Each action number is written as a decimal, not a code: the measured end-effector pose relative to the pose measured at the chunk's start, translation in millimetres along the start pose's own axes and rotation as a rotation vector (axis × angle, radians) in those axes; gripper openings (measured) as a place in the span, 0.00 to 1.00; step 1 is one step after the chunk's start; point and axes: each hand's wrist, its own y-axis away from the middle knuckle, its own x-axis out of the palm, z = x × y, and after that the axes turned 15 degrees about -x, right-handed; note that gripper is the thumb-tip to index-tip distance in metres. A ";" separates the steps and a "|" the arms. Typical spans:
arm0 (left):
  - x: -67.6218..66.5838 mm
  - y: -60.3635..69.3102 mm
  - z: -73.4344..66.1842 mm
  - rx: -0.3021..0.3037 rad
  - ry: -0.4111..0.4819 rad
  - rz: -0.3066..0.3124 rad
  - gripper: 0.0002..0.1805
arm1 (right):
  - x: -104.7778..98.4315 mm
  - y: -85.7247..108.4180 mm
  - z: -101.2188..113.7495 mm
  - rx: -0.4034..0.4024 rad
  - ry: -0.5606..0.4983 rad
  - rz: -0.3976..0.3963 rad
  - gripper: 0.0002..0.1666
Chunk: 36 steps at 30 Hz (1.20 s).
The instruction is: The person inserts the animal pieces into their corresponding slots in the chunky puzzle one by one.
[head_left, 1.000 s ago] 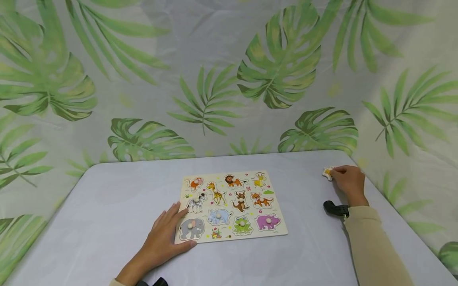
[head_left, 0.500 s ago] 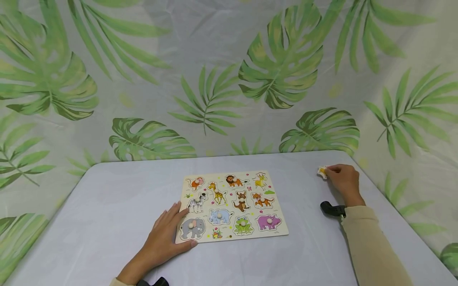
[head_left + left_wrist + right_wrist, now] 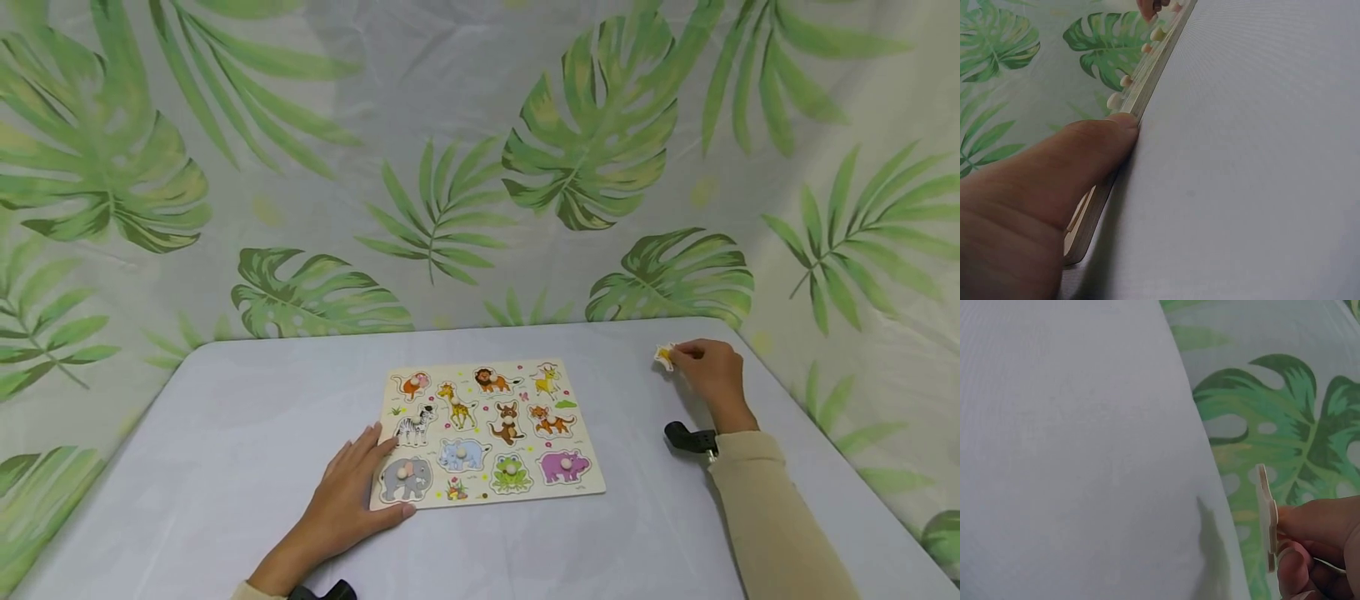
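Note:
A wooden animal puzzle board (image 3: 480,496) lies on the table, its pictures facing up and several of them bearing round knobs. My left hand (image 3: 345,492) rests at the board's left end, fingers stretched along that side and thumb (image 3: 1100,140) against the near edge. At the far right, my right hand (image 3: 712,371) pinches a small puzzle piece (image 3: 664,357) with a pale rim and a yellow picture, its exact animal too small to make out. Seen edge-on in the right wrist view, the thin puzzle piece (image 3: 1266,519) is raised above the table, between thumb and fingers.
A white cloth covers the table (image 3: 270,417). Behind and beside it hangs a leaf-patterned curtain (image 3: 450,167). Black wrist devices show at both wrists, the right one (image 3: 690,439) just over the tabletop.
My right hand has moved left and slightly farther from me, carrying the puzzle piece. The left hand and the board have stayed in place.

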 end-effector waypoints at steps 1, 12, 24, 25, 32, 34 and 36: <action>0.1 0.2 0.0 -0.001 0.000 0.004 0.52 | 0.1 -0.5 0.7 -0.005 0.000 -0.002 0.19; -1.7 -0.2 -1.4 -0.003 0.000 0.006 0.52 | 7.6 -3.1 24.6 -0.065 -0.067 0.044 0.18; -0.8 -0.6 -0.7 0.000 -0.006 0.000 0.52 | 27.5 -5.9 53.0 -0.191 -0.124 0.054 0.14; -0.6 -0.6 -0.6 0.002 -0.006 -0.001 0.52 | 29.1 -6.7 54.6 -0.196 -0.124 0.053 0.13; -0.7 -0.6 -0.3 -0.008 -0.009 0.009 0.52 | 40.4 -8.9 69.1 -0.209 -0.148 0.046 0.14; -0.7 -0.6 -0.1 -0.004 -0.004 0.004 0.52 | 43.6 -9.2 73.2 -0.216 -0.158 0.048 0.14; -0.5 -0.8 0.4 -0.004 -0.004 0.002 0.52 | 46.4 -9.2 78.3 -0.223 -0.168 0.052 0.13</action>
